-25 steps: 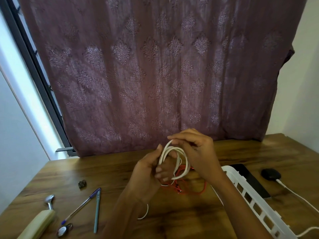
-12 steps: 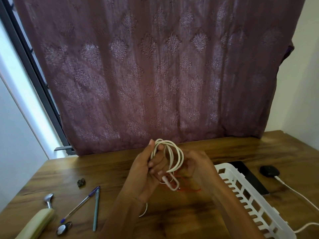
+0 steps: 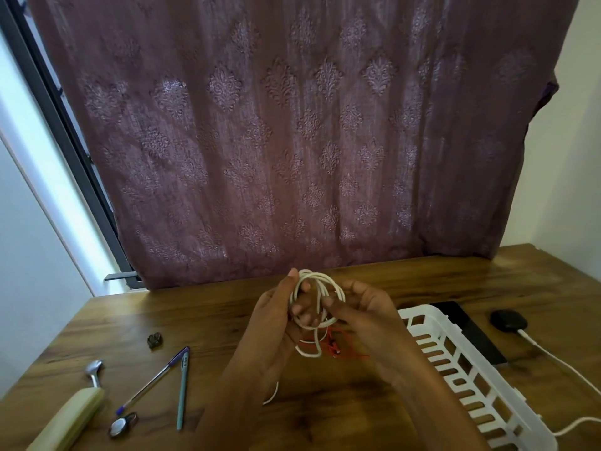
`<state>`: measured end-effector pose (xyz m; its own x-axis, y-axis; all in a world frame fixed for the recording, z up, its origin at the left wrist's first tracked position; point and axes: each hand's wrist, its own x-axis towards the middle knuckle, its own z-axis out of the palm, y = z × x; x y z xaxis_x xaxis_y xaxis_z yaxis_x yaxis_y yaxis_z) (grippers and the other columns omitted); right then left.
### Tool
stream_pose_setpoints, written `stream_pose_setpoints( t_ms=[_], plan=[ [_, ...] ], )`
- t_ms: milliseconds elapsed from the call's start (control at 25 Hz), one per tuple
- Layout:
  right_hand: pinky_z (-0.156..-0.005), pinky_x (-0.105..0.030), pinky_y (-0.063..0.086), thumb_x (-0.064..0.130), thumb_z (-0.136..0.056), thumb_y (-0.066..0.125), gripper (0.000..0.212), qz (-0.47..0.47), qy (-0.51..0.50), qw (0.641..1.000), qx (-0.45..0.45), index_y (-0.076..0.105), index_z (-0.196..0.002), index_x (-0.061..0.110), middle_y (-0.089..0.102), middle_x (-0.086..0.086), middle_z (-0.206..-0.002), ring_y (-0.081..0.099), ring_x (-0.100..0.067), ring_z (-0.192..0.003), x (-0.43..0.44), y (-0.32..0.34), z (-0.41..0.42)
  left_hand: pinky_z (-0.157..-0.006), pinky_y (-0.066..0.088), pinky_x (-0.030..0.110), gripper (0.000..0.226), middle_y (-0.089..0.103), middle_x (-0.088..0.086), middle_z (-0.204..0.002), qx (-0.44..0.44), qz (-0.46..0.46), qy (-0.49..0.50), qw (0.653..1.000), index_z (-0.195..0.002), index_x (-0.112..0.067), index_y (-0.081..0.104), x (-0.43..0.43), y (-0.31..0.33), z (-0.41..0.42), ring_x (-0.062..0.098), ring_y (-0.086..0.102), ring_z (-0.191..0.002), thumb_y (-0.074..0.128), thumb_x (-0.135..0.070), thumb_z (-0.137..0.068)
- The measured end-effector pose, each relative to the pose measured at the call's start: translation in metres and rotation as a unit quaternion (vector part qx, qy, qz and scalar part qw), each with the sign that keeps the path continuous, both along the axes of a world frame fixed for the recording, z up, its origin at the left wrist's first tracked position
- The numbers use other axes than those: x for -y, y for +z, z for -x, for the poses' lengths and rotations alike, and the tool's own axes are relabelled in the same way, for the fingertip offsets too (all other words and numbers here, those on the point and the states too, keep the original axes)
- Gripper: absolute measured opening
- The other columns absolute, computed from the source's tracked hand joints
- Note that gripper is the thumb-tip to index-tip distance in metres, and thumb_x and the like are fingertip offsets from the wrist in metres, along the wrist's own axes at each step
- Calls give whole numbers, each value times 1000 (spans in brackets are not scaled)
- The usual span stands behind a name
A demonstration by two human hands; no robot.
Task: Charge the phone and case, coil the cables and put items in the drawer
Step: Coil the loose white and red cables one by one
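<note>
**White cable coil held in both hands above the desk**

The white cable point(image 3: 340, 289) is wound into a loose coil of several loops and held upright, clear of the desk point(image 3: 325, 411), in front of a patterned curtain point(image 3: 292, 141).

- Left hand point(image 3: 273, 323): fingers curled through the coil's centre, thumb raised against the top of the loops. It grips the coil.
- Right hand point(image 3: 364, 307): fingers curled, fingertips pinching the right side of the coil.
- A free end of the white cable hangs below the coil in a small loop.
- A thin red cable point(image 3: 354, 354) lies on the desk directly below the hands.

To the right stands a white slotted basket point(image 3: 422, 312). Just beyond it a black phone point(image 3: 471, 340) lies flat, partly hidden by the basket wall. A black case point(image 3: 507, 322) sits near the phone with a white charging lead point(image 3: 553, 358) running from it toward the right edge.

At left lie two pens point(image 3: 153, 382), a cream-handled tool point(image 3: 71, 415) and a small dark object point(image 3: 155, 340).
</note>
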<state>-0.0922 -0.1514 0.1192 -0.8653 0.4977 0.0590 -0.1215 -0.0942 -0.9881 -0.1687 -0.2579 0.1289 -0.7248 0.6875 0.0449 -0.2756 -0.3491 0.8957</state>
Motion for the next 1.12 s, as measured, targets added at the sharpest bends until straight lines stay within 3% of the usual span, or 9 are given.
stream_pose_setpoints(
  t_ms=[120, 240, 400, 520, 640, 720, 800, 960, 1120],
  plan=[
    [-60, -21, 55, 3, -83, 63, 17, 24, -53, 998, 4, 59, -99, 10, 73, -3, -77, 70, -13, -71, 4, 0, 1, -54, 48, 28, 39, 45, -3, -40, -66, 70, 36, 995, -70, -4, 52, 2, 1, -2, 12, 53, -45, 41, -31, -95],
    [-65, -25, 55, 5, -85, 61, 15, 28, -97, 995, 21, 56, -99, 9, 72, -6, -85, 69, -16, -76, 8, 1, 1, -52, 47, 24, 41, 51, 2, -47, -134, 109, 68, 983, -73, 0, 55, 0, 1, -3, 15, 55, -50, 39, -30, -96],
    [-60, -18, 51, 7, -87, 59, 17, 24, -102, 994, 37, 53, -103, 9, 70, -8, -89, 67, -14, -79, 10, 6, 2, -53, 52, 25, 33, 61, 11, -72, -175, 118, 92, 973, -100, -3, 62, 0, -1, 1, 21, 59, -62, 43, -29, -94],
    [-79, -36, 54, 3, -89, 55, 21, 37, -69, 996, 48, 51, -109, 7, 71, -9, -83, 67, -22, -84, 9, 10, 5, -53, 50, 21, 27, 63, 2, -69, -171, 109, 92, 975, -106, -11, 63, 3, 2, 3, 15, 57, -61, 42, -23, -96],
    [-89, -50, 50, -15, -86, 43, 30, 179, 6, 984, 8, 49, -113, -2, 68, -11, -76, 65, -25, -80, 5, 16, 10, -59, 51, 22, 30, 68, 10, -76, -162, 104, 81, 978, -103, -7, 67, 2, 5, 5, 27, 57, -75, 40, -21, -97],
    [-75, -49, 57, -23, -80, 33, 34, 296, 77, 952, -32, 53, -104, -10, 62, -13, -68, 62, -22, -66, 3, 21, 10, -57, 50, 21, 33, 66, 16, -76, -172, 105, 90, 975, -99, -4, 68, 1, 6, 4, 29, 55, -74, 40, -21, -97],
    [-65, -41, 60, -20, -76, 37, 30, 327, 114, 937, -47, 58, -95, -10, 60, -18, -78, 63, -25, -70, 1, 25, 9, -56, 47, 25, 36, 59, 11, -63, -184, 103, 107, 972, -92, -2, 69, -2, 7, 3, 28, 51, -67, 39, -22, -97],
    [-82, -40, 52, 4, -65, 72, 44, 206, 47, 977, -38, 58, -106, 4, 66, -15, -95, 62, -29, -91, 5, 25, 10, -58, 49, 21, 36, 66, -3, -61, -201, 84, 152, 964, -92, -7, 69, -7, 15, 5, 16, 59, -64, 36, -20, -99],
    [-62, -22, 53, 12, -62, 82, 32, -45, -153, 985, -59, 59, -82, 18, 67, -7, -82, 65, -12, -73, 13, 25, 4, -54, 45, 17, 33, 61, -11, -57, -227, 84, 226, 944, -91, -14, 67, -10, 18, 6, 3, 54, -56, 36, -22, -99]
  ],
)
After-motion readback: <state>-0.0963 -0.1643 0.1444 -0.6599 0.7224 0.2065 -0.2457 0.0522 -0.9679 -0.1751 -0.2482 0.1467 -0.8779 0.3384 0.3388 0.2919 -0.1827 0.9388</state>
